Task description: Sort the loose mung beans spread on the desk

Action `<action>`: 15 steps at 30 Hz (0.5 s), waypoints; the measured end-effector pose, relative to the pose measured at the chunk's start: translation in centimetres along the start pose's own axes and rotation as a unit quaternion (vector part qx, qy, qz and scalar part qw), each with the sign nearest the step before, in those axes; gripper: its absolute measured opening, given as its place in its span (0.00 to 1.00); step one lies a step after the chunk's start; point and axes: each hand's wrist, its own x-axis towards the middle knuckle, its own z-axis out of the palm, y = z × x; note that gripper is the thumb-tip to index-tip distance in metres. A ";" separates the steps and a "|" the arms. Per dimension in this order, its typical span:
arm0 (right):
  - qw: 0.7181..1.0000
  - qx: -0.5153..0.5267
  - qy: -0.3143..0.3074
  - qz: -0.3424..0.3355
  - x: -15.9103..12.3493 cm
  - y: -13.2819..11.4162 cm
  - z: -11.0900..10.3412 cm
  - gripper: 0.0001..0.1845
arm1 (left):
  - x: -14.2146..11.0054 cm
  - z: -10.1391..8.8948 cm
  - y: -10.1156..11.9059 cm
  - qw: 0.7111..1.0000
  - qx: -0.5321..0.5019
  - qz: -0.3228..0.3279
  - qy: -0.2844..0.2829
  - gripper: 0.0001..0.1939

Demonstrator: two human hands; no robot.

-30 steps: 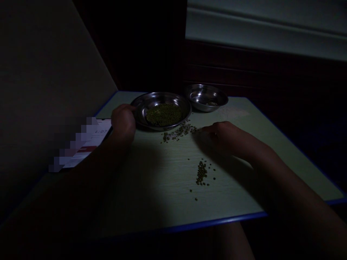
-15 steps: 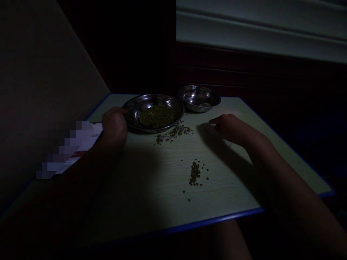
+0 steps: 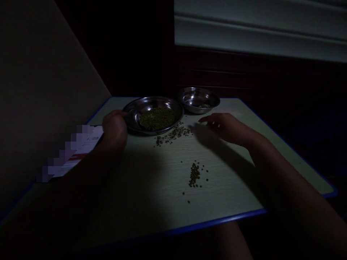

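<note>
The left hand [image 3: 115, 128] is curled against the rim of a steel plate [image 3: 151, 103], though in this dim light it is hard to say whether it is gripping or only touching. The plate is holding a heap of mung beans [image 3: 157, 119]. The right hand [image 3: 225, 127] is hanging open and empty above the table [image 3: 225, 173], just beside a scattered line of beans [image 3: 172, 135]. A small cluster of beans [image 3: 194, 175] is lying nearer the person, and a steel bowl [image 3: 199, 101] is sitting just behind the plate.
</note>
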 end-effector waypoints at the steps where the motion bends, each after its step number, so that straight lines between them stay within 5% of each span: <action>1: 0.999 0.034 -0.022 -0.031 -0.1 -0.5 0.2 0.33 | -0.1 0.0 0.1 1.000 -0.005 -0.013 0.004 0.06; 7: 0.985 0.112 -0.075 -0.109 -0.8 -2.6 1.4 0.29 | -1.8 0.1 2.2 0.998 -0.037 -0.053 0.017 0.08; 15: 0.994 0.053 -0.085 -0.040 -0.6 -2.5 1.0 0.28 | -1.5 0.1 1.7 0.999 -0.026 -0.035 0.022 0.08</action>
